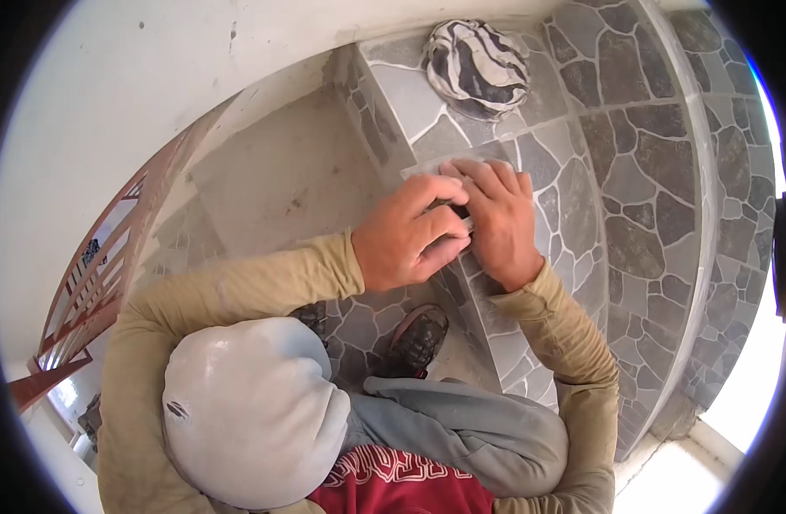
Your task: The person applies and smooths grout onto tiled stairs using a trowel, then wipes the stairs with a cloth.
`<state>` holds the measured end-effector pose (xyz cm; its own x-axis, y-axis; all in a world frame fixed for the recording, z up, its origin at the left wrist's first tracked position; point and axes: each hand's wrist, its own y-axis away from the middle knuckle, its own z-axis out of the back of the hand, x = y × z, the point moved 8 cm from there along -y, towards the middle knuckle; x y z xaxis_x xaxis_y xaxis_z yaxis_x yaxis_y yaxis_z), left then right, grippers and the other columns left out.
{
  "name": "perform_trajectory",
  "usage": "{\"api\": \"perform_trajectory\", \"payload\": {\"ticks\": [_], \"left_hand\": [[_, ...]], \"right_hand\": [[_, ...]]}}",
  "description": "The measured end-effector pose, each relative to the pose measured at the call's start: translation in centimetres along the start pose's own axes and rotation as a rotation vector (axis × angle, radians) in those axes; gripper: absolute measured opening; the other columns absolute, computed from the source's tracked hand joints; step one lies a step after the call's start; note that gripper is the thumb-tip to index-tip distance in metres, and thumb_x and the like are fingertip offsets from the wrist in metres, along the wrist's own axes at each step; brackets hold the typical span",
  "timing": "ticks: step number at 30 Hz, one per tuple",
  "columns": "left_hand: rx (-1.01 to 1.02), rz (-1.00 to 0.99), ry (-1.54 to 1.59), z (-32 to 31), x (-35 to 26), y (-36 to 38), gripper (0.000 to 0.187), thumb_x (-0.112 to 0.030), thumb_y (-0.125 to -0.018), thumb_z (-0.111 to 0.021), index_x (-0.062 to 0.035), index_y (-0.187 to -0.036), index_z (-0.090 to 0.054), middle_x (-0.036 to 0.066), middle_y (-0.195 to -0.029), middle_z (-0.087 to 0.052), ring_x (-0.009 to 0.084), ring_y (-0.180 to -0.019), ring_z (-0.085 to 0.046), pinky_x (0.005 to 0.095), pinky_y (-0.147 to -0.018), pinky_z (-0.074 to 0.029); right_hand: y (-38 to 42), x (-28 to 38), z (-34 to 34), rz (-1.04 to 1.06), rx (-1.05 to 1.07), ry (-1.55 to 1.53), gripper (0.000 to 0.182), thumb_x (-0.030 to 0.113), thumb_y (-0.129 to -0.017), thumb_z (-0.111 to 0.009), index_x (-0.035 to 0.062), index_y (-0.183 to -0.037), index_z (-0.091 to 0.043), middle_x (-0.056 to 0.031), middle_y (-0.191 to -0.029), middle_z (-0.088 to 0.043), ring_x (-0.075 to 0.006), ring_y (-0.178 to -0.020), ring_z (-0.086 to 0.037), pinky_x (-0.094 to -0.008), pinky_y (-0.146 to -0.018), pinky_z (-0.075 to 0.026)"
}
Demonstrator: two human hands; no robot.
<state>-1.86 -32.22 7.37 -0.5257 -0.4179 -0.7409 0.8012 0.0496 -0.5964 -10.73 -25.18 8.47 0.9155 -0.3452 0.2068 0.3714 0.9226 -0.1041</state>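
Both hands press flat on the stone step (496,283): left hand (410,236) and right hand (496,218) touching, holding nothing I can see.

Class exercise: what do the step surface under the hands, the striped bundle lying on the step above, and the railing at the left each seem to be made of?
Step surface: likely ceramic or stone tile, matte grey, irregular stone pattern with pale joints.
Striped bundle: soft cloth, judging by its folds; black and white.
Railing: probably painted metal or wood, reddish-brown bars; too blurred to settle.
Both the left hand and right hand press on the step edge.
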Motion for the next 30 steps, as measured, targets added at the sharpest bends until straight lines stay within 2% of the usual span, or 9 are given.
{"api": "perform_trajectory", "payload": {"ticks": [2,3,8,11,15,18,23,26,30], "left_hand": [[0.002,-0.005,0.001,0.2,0.4,-0.3,0.022,-0.005,-0.075,-0.076,-0.0099,-0.089,-0.06,0.012,-0.107,-0.056,0.0304,-0.099,-0.057,0.0391,-0.086,-0.047],[0.02,-0.036,0.019,0.1,-0.1,0.1,0.021,-0.005,-0.074,-0.076,-0.0095,-0.087,-0.06,0.01,-0.104,-0.056,0.0287,-0.095,-0.057,0.0379,-0.082,-0.047],[-0.021,0.006,0.017,-0.5,1.5,-1.6,0.022,-0.004,-0.073,-0.077,-0.0097,-0.087,-0.061,0.01,-0.097,-0.057,0.0267,-0.087,-0.056,0.0385,-0.078,-0.047],[0.035,0.005,0.081,-0.7,-0.2,-1.0,0.02,-0.004,-0.075,-0.075,-0.0083,-0.088,-0.06,0.009,-0.092,-0.058,0.0281,-0.085,-0.057,0.0368,-0.076,-0.047],[-0.038,-0.025,0.038,-1.3,0.8,-2.0,0.02,-0.003,-0.076,-0.075,-0.0082,-0.088,-0.06,0.009,-0.093,-0.06,0.0285,-0.085,-0.058,0.0365,-0.074,-0.048],[-0.012,-0.057,0.042,-1.7,0.2,-2.3,0.02,-0.003,-0.077,-0.074,-0.0078,-0.09,-0.06,0.009,-0.094,-0.061,0.0296,-0.084,-0.06,0.0379,-0.073,-0.049],[0.015,0.116,0.036,-2.1,2.0,-4.7,0.013,-0.007,-0.081,-0.071,-0.007,-0.088,-0.06,0.01,-0.093,-0.063,0.0288,-0.086,-0.062,0.036,-0.076,-0.051],[0.038,0.038,0.062,-2.2,0.4,-3.3,0.012,-0.009,-0.082,-0.07,-0.0067,-0.088,-0.06,0.01,-0.093,-0.062,0.0291,-0.085,-0.062,0.0363,-0.074,-0.051],[0.047,0.037,0.02,-2.8,1.4,-4.2,0.012,-0.009,-0.082,-0.07,-0.0069,-0.089,-0.06,0.011,-0.093,-0.063,0.029,-0.085,-0.063,0.0359,-0.074,-0.051]], "right_hand": [[0.7,0.5,0.0,0.051,-0.005,0.046,0.037,0.019,-0.083,-0.051,0.0069,-0.117,-0.062,-0.0068,-0.12,-0.06,-0.0263,-0.103,-0.055,-0.0401,-0.082,-0.038],[1.4,1.1,0.0,0.081,-0.061,0.095,0.038,0.017,-0.082,-0.053,0.0076,-0.117,-0.063,-0.0055,-0.118,-0.061,-0.0258,-0.102,-0.055,-0.0399,-0.083,-0.038],[-0.4,-1.1,1.0,-0.004,-0.047,0.02,0.041,0.018,-0.081,-0.054,0.0097,-0.12,-0.064,-0.005,-0.117,-0.063,-0.025,-0.104,-0.056,-0.0392,-0.083,-0.038],[1.2,0.2,0.9,0.081,-0.098,0.061,0.036,0.02,-0.08,-0.056,0.0099,-0.112,-0.068,-0.0047,-0.116,-0.064,-0.0247,-0.1,-0.057,-0.0394,-0.08,-0.038],[-0.7,-2.3,1.7,0.004,-0.08,-0.062,0.036,0.021,-0.08,-0.057,0.0096,-0.112,-0.068,-0.0063,-0.11,-0.067,-0.0254,-0.103,-0.058,-0.0394,-0.083,-0.038],[1.0,-1.3,1.6,0.087,-0.115,0.097,0.033,0.021,-0.08,-0.057,0.0099,-0.109,-0.069,-0.0049,-0.11,-0.067,-0.0245,-0.102,-0.058,-0.0381,-0.082,-0.038],[-0.7,-3.8,2.0,0.001,-0.071,-0.059,0.035,0.02,-0.079,-0.059,0.011,-0.111,-0.07,-0.0037,-0.113,-0.067,-0.0235,-0.101,-0.059,-0.0371,-0.082,-0.039],[1.1,-2.2,1.9,0.088,-0.153,0.079,0.036,0.021,-0.076,-0.06,0.0108,-0.109,-0.069,-0.002,-0.109,-0.068,-0.0218,-0.098,-0.058,-0.0356,-0.08,-0.038],[-0.8,-4.5,2.2,-0.018,-0.117,-0.08,0.035,0.021,-0.074,-0.061,0.0107,-0.106,-0.07,-0.0024,-0.107,-0.068,-0.022,-0.095,-0.059,-0.0356,-0.079,-0.038]]}}
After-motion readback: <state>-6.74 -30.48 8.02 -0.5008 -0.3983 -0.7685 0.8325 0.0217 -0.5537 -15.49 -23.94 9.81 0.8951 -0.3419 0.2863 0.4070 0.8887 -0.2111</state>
